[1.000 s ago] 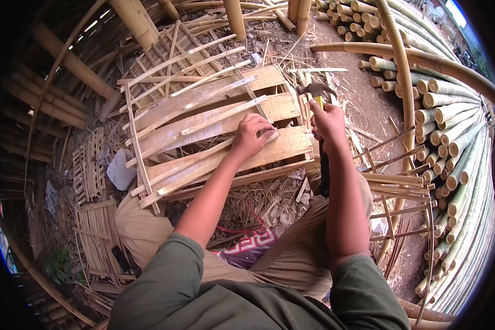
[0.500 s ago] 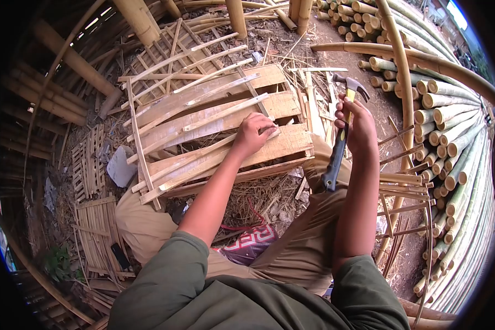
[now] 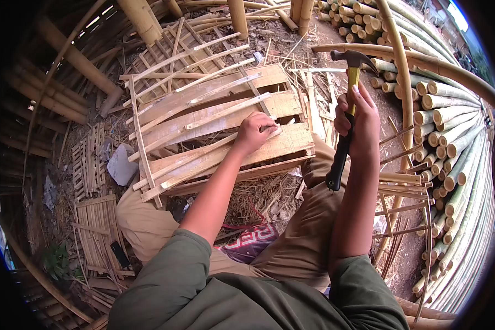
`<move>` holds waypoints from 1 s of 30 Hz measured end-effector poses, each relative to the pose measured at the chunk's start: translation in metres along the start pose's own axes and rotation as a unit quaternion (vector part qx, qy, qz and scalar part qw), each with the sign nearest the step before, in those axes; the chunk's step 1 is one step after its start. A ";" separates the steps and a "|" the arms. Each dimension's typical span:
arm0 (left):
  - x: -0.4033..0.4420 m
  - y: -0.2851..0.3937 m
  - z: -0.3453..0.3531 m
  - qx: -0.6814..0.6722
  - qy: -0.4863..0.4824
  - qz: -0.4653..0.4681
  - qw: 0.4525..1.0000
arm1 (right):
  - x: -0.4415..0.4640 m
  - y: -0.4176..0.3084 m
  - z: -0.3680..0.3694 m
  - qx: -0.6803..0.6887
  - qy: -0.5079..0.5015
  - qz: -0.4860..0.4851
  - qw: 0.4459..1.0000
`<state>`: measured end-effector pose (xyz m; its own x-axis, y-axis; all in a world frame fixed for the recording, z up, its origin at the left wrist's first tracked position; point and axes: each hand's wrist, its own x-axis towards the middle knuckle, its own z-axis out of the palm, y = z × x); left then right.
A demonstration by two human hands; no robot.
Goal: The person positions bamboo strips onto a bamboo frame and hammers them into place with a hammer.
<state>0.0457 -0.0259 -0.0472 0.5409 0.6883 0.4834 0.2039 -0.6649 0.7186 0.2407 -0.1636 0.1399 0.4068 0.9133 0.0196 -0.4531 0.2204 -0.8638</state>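
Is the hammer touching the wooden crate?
No, the right hand holds the hammer raised, with a visible gap between it and the crate.

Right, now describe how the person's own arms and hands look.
The left hand and right hand are bare, with no gloves or watch visible. The left sleeve and right sleeve are dark olive-green, plain and loose, ending near the elbows.

Cut bamboo poles (image 3: 457, 170) lie stacked on the right. Thick upright bamboo posts (image 3: 238, 19) stand at the top. A black phone-like object (image 3: 119, 254) rests on slatted wood (image 3: 98, 225) at lower left.
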 end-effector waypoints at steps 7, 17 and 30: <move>0.001 -0.001 0.000 0.003 -0.019 -0.011 1.000 | 0.014 -0.004 -0.026 0.030 0.030 -0.005 0.999; 0.004 0.006 0.001 0.016 -0.016 0.005 1.000 | 0.023 -0.025 -0.052 -0.056 0.117 -0.030 0.991; 0.002 0.004 0.001 0.000 -0.005 -0.015 1.000 | 0.119 0.139 -0.216 -0.651 -0.003 0.247 0.718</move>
<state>0.0482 -0.0274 -0.0435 0.5427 0.7051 0.4564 0.2195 -0.6436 0.7332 0.3976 -0.0984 -0.0862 0.4466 0.7725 -0.4514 0.5854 -0.6338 -0.5055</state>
